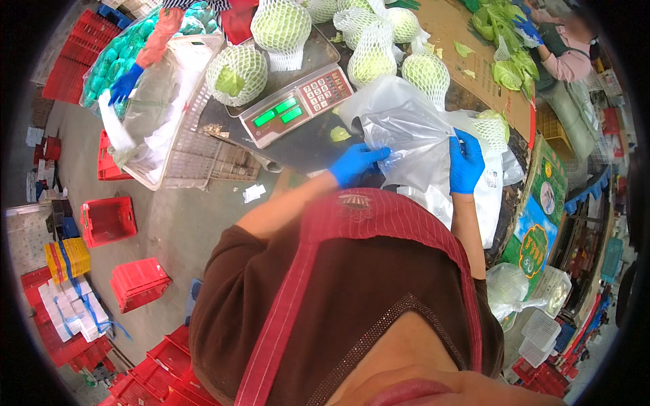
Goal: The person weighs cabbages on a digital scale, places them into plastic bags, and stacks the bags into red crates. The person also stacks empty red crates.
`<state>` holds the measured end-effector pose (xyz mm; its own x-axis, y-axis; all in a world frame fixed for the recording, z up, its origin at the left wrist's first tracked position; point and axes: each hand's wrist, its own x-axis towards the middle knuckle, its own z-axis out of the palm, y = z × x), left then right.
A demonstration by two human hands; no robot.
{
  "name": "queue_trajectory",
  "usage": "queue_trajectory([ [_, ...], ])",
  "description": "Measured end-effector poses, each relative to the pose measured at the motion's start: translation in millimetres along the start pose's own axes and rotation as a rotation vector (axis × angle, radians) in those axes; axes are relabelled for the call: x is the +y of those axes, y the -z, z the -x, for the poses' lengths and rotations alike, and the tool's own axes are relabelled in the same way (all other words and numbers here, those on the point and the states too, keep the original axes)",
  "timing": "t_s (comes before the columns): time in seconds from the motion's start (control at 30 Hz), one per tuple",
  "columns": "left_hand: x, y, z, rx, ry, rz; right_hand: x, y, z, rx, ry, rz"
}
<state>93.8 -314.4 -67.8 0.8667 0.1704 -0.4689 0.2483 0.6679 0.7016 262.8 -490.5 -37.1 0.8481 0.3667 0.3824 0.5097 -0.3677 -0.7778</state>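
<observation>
A translucent plastic bag is spread between my two blue-gloved hands. My left hand pinches its lower left part, and my right hand has fingers closed on its gathered right side. Beneath lie white bags on the dark table. Just beyond stands a scale with green displays. Several cabbages in white foam nets, including one at left and one behind the bag, sit around it; another is partly hidden by my right hand. A loose leaf lies by the bag.
A co-worker's blue glove reaches into a pale crate at left, beside green netted produce. Another worker handles leaves at upper right on cardboard. Red crates stand on the left floor.
</observation>
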Motion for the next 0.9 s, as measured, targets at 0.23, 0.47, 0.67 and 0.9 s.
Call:
queue_trajectory([
  [0.23, 21.3, 11.8, -4.9, 0.289, -0.175, -0.381, -8.7, 9.6, -4.3, -0.053, 0.084, 0.115],
  [0.47, 12.3, -28.6, -14.4, 0.059, -0.585, -1.235, -42.5, -29.0, 32.6, -0.802, -0.543, -0.644],
  [0.67, 56.9, 100.9, 0.0, 0.578, -0.486, -0.323, 6.8, 40.4, 8.4, 0.022, -0.824, -1.478],
  [0.9, 64.0, 64.4, 23.1, 0.364, -1.11, -1.098, -58.0, 64.0, -39.9, -0.31, -0.618, -0.898],
])
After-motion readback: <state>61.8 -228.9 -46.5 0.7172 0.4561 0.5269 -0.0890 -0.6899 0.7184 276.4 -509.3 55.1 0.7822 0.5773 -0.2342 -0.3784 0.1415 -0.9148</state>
